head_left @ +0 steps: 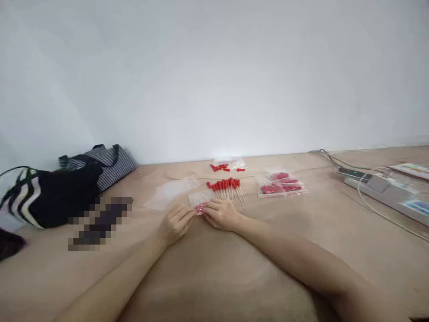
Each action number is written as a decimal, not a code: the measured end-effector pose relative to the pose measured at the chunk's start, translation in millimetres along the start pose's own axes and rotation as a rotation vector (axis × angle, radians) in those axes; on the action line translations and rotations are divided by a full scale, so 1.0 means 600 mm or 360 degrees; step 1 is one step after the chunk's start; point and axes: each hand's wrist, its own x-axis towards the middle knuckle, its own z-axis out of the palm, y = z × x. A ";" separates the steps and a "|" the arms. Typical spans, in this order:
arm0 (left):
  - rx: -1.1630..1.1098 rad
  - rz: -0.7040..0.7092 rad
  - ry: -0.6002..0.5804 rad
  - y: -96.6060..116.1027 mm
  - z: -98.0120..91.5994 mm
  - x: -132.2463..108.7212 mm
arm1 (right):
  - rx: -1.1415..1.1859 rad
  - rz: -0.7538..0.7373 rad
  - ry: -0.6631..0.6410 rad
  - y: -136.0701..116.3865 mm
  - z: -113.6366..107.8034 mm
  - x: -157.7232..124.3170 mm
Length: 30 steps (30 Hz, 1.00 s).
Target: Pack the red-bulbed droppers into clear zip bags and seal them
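Between my hands is a small clear plastic bag holding red-bulbed droppers, their red ends toward me. My left hand pinches its near left side with fingers bent. Fingers of my right hand close on the right side of the same bag and cover part of it. Just beyond my right hand lies a row of loose droppers with red bulbs and thin pale stems. Flat clear bags lie beyond my left hand.
Filled bags of red-bulbed droppers lie to the right. Loose red bulbs and clear plastic are near the wall. Black and striped bags and a blurred dark object stand left. A power strip with cables is at right.
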 end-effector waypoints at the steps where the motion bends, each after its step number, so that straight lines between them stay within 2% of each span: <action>1: -0.0008 -0.0001 -0.0006 0.002 0.002 0.002 | -0.0002 -0.0015 -0.0001 0.000 0.001 0.000; 7: 0.0011 0.0024 -0.0003 0.012 0.007 0.008 | -0.0063 -0.0062 -0.0029 -0.002 0.006 0.000; 11: 0.0070 0.0036 -0.0021 0.009 0.000 0.004 | -0.0127 -0.0057 -0.0135 0.008 0.000 -0.008; 17: 0.0138 0.0035 -0.0043 0.004 -0.012 0.001 | -0.0257 0.0071 -0.0242 0.034 -0.012 -0.025; 21: 0.0115 0.0045 -0.0028 0.007 -0.017 0.004 | -0.0295 0.0201 -0.0363 0.035 -0.010 -0.027; 27: -0.0028 0.0082 0.0042 0.017 -0.023 0.009 | -0.0028 0.0332 -0.0482 0.023 -0.016 -0.032; 30: -0.0119 0.0027 0.0036 0.017 -0.024 0.006 | 0.0193 0.0429 -0.0338 0.017 -0.016 -0.034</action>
